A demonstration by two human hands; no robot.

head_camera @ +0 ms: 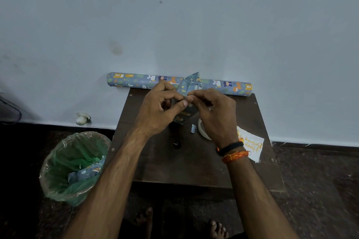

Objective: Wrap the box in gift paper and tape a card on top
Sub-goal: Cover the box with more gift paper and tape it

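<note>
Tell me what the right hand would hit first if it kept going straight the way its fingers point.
The right hand points left, toward the half-wrapped box it already pinches; just beyond that paper it would meet the left hand's thumb. Depth is unclear, but they look almost touching.

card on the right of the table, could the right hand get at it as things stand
Probably yes, once it lets go. The card lies flat and uncovered just beside the right wrist, with nothing on it. But the right hand and left hand are both pinching the wrapped box.
</note>
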